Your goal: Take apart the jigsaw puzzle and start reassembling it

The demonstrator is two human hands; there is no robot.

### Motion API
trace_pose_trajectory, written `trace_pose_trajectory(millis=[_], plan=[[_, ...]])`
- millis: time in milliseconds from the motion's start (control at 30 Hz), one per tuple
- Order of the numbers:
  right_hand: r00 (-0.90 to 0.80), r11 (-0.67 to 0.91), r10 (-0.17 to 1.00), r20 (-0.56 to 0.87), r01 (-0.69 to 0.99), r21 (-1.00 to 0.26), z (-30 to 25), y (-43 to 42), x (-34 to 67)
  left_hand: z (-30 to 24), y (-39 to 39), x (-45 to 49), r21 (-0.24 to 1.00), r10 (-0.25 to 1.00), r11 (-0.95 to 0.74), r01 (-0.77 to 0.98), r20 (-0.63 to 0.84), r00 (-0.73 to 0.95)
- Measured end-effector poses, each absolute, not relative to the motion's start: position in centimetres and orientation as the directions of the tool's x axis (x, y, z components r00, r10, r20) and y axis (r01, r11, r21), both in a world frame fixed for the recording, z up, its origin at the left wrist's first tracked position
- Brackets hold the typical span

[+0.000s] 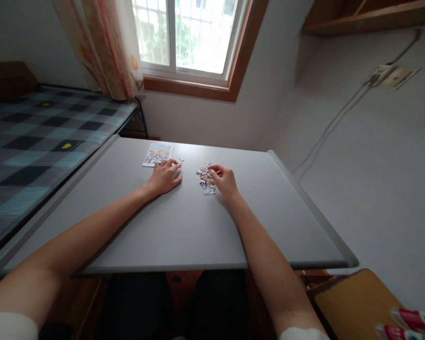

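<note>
A loose heap of small jigsaw puzzle pieces [206, 181] lies near the middle of the grey table [198, 231]. My right hand [225, 180] is at the heap's right side, thumb and index finger pinched together over its upper part. Whatever sits between those fingertips is too small to make out. Farther left, my left hand [165, 176] rests palm down with its fingers apart, holding nothing that I can see. Just beyond its fingertips is a small group of puzzle pieces [181, 161]. A printed picture card [158, 154] lies flat behind the left hand, which overlaps its lower edge.
To the left stands a bed with a checked cover [56, 123]. Beyond the table are a window [194, 38] and a patterned curtain [109, 52]. Cables run down the right wall from a socket [393, 76]. A wooden stool or chair [357, 300] is at the lower right.
</note>
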State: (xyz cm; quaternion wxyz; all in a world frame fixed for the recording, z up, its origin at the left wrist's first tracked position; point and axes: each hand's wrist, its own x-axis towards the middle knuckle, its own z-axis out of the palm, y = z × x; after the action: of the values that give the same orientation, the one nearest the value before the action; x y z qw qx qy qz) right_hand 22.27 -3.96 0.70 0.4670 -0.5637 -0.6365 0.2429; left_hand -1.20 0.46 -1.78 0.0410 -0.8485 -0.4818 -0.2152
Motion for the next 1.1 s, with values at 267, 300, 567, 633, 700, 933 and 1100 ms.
trace_pose_trajectory(millis=[267, 300, 567, 633, 700, 933, 1100], plan=[[0.123, 0.03, 0.966, 0.225, 0.817, -0.576, 1.1, -4.0, 25.4, -1.2, 0.3, -1.2, 0.131, 0.854, -0.465, 0.876, 0.328, 0.404], [0.1, 0.017, 0.978, 0.181, 0.832, -0.554, 1.0, -4.0, 25.6, -1.2, 0.3, -1.2, 0.118, 0.853, -0.468, 0.876, 0.32, 0.412], [0.017, 0.01, 0.998, 0.053, 0.876, -0.481, 0.7, -4.1, 25.9, -1.2, 0.1, -1.2, 0.11, 0.831, -0.519, 0.848, 0.297, 0.47], [0.038, -0.002, 0.997, 0.069, 0.887, -0.461, 0.8, -4.2, 26.0, -1.2, 0.1, -1.2, 0.103, 0.828, -0.523, 0.846, 0.296, 0.476], [0.062, -0.023, 0.995, 0.075, 0.898, -0.44, 0.8, -4.2, 26.1, -1.3, 0.1, -1.2, 0.1, 0.827, -0.525, 0.845, 0.294, 0.479], [0.114, -0.073, 0.99, 0.08, 0.914, -0.399, 1.0, -4.3, 26.4, -1.1, 0.1, -1.1, 0.131, 0.832, -0.526, 0.84, 0.283, 0.477], [0.113, -0.067, 0.99, 0.089, 0.912, -0.406, 0.7, -4.3, 26.3, -1.2, 0.1, -1.1, 0.121, 0.832, -0.525, 0.843, 0.283, 0.478]])
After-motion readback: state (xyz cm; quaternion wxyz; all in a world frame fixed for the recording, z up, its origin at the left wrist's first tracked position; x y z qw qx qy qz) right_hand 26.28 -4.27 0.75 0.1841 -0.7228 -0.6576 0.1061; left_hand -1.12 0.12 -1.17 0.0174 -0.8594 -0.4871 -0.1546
